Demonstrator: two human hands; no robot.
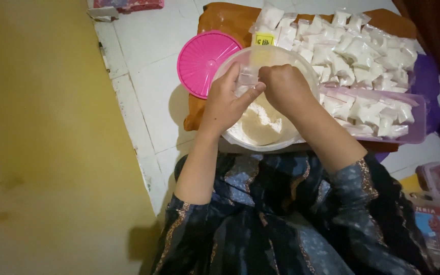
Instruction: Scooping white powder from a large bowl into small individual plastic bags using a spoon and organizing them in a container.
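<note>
Over the clear tub of white powder (260,125), the left hand (225,104) pinched a small clear plastic bag (247,77) while the right hand (286,86) curled its fingers at the bag's mouth (pink lid (204,61) alongside).

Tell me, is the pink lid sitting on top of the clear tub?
No, the pink lid lies beside the clear tub, which stands open with pale powder inside.

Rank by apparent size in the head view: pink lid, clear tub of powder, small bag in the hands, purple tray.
1. Purple tray, though the packets piled on it hide much of it.
2. Clear tub of powder.
3. Pink lid; the tub covers its right edge.
4. Small bag, pinched between the left hand and right hand.
</note>
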